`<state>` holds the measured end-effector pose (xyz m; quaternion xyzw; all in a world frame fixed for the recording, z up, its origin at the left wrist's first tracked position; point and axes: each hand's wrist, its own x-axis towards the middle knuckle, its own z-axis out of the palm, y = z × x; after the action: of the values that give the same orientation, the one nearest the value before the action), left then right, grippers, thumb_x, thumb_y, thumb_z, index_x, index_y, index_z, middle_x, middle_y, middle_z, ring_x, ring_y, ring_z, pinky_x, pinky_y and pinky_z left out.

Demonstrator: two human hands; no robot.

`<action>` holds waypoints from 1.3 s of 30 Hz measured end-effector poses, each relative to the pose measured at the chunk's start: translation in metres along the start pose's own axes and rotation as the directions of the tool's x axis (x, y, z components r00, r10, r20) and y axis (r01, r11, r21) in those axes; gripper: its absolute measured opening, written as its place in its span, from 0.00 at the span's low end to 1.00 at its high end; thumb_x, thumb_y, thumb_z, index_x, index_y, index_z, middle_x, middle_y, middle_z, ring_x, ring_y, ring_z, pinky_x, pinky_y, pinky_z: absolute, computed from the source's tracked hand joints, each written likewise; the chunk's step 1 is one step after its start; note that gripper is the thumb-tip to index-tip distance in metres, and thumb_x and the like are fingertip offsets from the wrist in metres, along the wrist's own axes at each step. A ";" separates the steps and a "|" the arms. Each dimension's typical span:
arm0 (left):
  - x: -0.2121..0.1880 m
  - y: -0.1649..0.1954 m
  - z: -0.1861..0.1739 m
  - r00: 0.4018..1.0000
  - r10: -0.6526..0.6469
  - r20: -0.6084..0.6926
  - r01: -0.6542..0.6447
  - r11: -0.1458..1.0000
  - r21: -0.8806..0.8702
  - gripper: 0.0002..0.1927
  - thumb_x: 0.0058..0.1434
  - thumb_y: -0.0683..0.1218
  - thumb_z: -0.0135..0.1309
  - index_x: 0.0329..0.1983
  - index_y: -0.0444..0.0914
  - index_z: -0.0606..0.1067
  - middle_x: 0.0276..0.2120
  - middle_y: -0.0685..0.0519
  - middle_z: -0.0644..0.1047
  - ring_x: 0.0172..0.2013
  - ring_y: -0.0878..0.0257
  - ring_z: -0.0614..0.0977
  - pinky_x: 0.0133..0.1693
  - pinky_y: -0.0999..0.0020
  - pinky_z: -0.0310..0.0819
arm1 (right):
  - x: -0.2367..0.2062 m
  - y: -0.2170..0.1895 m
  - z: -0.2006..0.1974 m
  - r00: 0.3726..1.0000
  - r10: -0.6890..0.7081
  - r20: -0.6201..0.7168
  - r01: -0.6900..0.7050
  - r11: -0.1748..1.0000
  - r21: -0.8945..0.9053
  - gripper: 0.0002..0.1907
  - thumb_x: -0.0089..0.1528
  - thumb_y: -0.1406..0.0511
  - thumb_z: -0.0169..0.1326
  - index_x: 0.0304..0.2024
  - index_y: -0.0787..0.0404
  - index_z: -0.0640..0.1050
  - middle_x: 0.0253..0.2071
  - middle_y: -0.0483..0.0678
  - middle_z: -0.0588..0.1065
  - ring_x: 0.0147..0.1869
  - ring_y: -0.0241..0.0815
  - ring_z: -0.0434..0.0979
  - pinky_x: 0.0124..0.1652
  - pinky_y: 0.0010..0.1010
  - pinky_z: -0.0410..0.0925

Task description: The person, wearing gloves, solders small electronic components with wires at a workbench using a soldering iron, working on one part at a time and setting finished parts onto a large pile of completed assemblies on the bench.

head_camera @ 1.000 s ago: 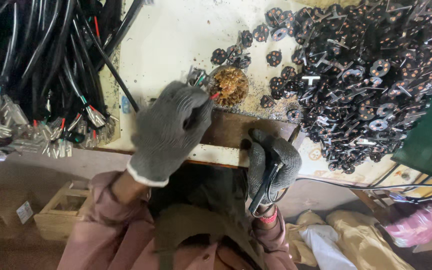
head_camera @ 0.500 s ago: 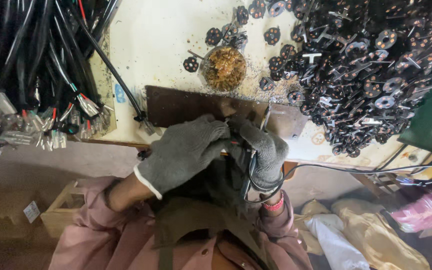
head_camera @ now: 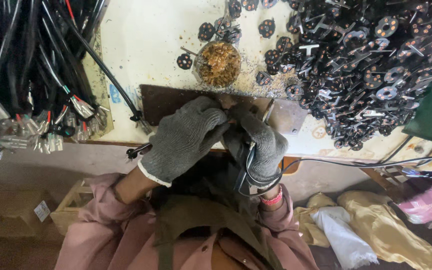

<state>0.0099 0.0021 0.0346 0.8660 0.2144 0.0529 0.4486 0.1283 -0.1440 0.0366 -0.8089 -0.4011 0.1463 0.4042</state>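
Head view: both gloved hands, left (head_camera: 183, 140) and right (head_camera: 258, 145), pinch a small part over the brown plate (head_camera: 286, 117); brace wrists on bench (head_camera: 141, 45), keep it steady.

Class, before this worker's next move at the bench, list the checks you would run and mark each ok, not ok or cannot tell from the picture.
1. Both hands gloved: ok; left hand and right hand wear grey gloves.
2. Hands meet over the brown plate: ok.
3. Right grip on the black tool: ok, fingers wrap it.
4. What the left fingertips pinch: cannot tell, hidden.
5. Cup upright, apart from the hands: ok.
6. Tool cord lies loose off the bench edge: ok.
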 end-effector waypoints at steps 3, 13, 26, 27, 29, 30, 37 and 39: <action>0.004 -0.003 0.000 0.998 0.044 -0.048 -0.043 0.999 0.029 0.08 0.64 0.47 0.59 0.43 0.41 0.75 0.46 0.49 0.78 0.43 0.51 0.82 0.37 0.57 0.77 | 0.004 -0.002 0.002 1.000 0.022 0.003 -0.022 0.999 -0.045 0.18 0.59 0.67 0.69 0.51 0.56 0.80 0.45 0.51 0.82 0.46 0.47 0.86 0.48 0.33 0.76; 0.006 -0.016 0.010 0.995 0.082 -0.059 -0.079 0.996 0.042 0.10 0.59 0.46 0.62 0.41 0.42 0.76 0.44 0.51 0.78 0.43 0.52 0.82 0.40 0.57 0.78 | 0.004 -0.001 -0.003 0.997 0.054 0.055 -0.055 0.998 0.015 0.20 0.59 0.69 0.69 0.53 0.56 0.79 0.49 0.49 0.82 0.46 0.43 0.85 0.48 0.31 0.76; 0.009 -0.014 0.012 0.993 0.075 -0.088 -0.069 0.995 0.068 0.08 0.61 0.46 0.62 0.38 0.42 0.74 0.43 0.50 0.78 0.41 0.52 0.81 0.38 0.56 0.78 | -0.057 0.041 -0.007 0.999 -0.041 0.012 0.041 0.999 0.020 0.15 0.61 0.68 0.58 0.51 0.56 0.76 0.45 0.50 0.81 0.43 0.48 0.84 0.42 0.34 0.75; 0.010 -0.013 0.011 0.995 0.064 -0.082 -0.060 0.996 0.060 0.08 0.61 0.46 0.61 0.38 0.42 0.74 0.43 0.50 0.78 0.41 0.52 0.81 0.38 0.56 0.78 | -0.060 0.040 -0.008 0.999 -0.045 0.021 0.045 0.999 0.027 0.15 0.61 0.68 0.58 0.50 0.57 0.76 0.44 0.51 0.81 0.42 0.48 0.84 0.42 0.34 0.75; 0.011 -0.011 0.009 0.996 0.054 -0.064 -0.052 0.998 0.045 0.08 0.60 0.46 0.61 0.38 0.41 0.74 0.42 0.50 0.78 0.41 0.52 0.81 0.38 0.56 0.78 | -0.063 0.041 -0.010 0.998 -0.061 0.032 0.061 0.998 0.021 0.14 0.59 0.68 0.60 0.49 0.57 0.77 0.43 0.51 0.81 0.41 0.49 0.83 0.41 0.35 0.75; 0.012 -0.010 0.007 0.997 0.050 -0.053 -0.048 0.998 0.051 0.09 0.59 0.46 0.61 0.37 0.41 0.74 0.42 0.49 0.78 0.41 0.52 0.81 0.36 0.56 0.77 | -0.062 0.041 -0.012 0.997 -0.064 0.042 0.064 0.998 0.020 0.14 0.59 0.68 0.60 0.48 0.57 0.77 0.43 0.51 0.81 0.41 0.49 0.83 0.41 0.36 0.74; 0.011 -0.005 0.008 0.998 0.048 -0.045 -0.043 0.995 0.089 0.08 0.62 0.46 0.60 0.38 0.40 0.74 0.42 0.48 0.77 0.41 0.49 0.80 0.35 0.55 0.77 | -0.050 0.041 -0.014 0.974 -0.170 0.149 0.175 0.984 -0.023 0.13 0.54 0.69 0.64 0.42 0.59 0.79 0.39 0.53 0.80 0.38 0.52 0.83 0.38 0.39 0.73; 0.012 -0.005 0.009 0.999 0.026 -0.028 -0.023 0.994 0.103 0.07 0.63 0.45 0.60 0.38 0.40 0.74 0.41 0.49 0.77 0.40 0.50 0.81 0.34 0.55 0.77 | -0.048 0.040 -0.012 0.972 -0.173 0.159 0.179 0.984 -0.023 0.13 0.52 0.69 0.65 0.40 0.59 0.80 0.38 0.53 0.80 0.38 0.53 0.82 0.37 0.39 0.73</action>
<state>0.0212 0.0026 0.0240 0.8895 0.2128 0.0602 0.3997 0.1257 -0.2014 0.0091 -0.7636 -0.5043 0.1652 0.3678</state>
